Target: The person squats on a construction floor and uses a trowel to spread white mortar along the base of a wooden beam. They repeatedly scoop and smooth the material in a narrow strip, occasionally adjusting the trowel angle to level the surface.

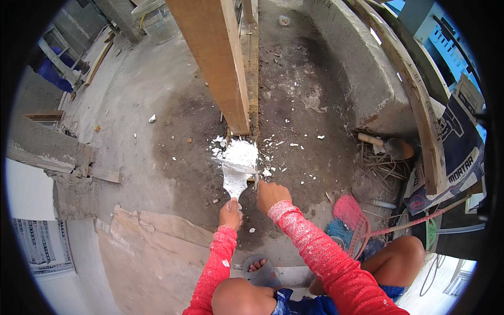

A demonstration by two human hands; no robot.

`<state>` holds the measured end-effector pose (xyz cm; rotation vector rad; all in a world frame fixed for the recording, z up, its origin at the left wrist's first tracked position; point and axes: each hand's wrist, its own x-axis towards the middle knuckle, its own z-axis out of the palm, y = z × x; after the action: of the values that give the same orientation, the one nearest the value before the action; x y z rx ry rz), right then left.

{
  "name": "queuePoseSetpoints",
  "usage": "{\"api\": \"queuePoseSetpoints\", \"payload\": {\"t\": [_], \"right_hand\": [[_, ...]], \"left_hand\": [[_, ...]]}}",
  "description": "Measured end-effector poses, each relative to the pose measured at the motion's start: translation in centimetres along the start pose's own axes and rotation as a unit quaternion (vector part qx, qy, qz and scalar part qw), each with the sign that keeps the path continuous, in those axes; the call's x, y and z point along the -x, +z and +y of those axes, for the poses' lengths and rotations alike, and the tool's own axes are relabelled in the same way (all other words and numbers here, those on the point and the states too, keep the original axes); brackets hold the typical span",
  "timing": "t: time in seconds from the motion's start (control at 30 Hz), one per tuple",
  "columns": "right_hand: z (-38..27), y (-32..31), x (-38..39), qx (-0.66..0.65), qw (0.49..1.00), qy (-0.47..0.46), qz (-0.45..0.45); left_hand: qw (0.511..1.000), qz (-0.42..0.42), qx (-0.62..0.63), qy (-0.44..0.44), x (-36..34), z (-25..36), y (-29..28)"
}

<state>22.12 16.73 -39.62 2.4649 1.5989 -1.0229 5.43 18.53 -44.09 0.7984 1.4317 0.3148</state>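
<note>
My left hand (230,214) is closed round the handle of a wide, fan-shaped putty knife (234,181), its blade coated white and pointing away from me. My right hand (273,196) is closed on a second putty knife (239,167), whose thin blade lies crosswise over the far edge of the first. Just beyond the blades sits a heap of white putty (241,151), at the foot of an upright wooden post (218,58). White crumbs lie scattered round the heap. Splashes of white mark both red sleeves.
A concrete ledge (362,68) runs along the right, with a long timber (420,121) beside it. At the right stand a dark printed bag (451,147), a pink brush head (348,210) and a tangle of thin rods (382,167). A bucket (157,22) stands far left.
</note>
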Motion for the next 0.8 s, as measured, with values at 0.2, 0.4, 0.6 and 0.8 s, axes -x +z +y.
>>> {"api": "queuePoseSetpoints", "payload": {"t": [0.2,0.4,0.6,0.8], "right_hand": [[-0.2,-1.1,-1.0,-0.011,0.997,0.008,0.080],[2.6,-2.4,1.3,-0.010,0.999,-0.008,0.039],[3.2,0.7,2.8,0.051,0.999,-0.012,0.004],[2.1,-1.1,-0.8,0.057,0.998,0.004,0.016]], "left_hand": [[0.999,-0.015,0.019,0.032,0.6,0.2,-0.5],[0.997,-0.070,0.037,0.022,0.6,-0.3,-0.5],[0.996,-0.084,0.032,-0.010,-0.6,-1.0,-0.6],[0.998,-0.055,0.010,-0.031,-0.1,0.1,-0.5]]}}
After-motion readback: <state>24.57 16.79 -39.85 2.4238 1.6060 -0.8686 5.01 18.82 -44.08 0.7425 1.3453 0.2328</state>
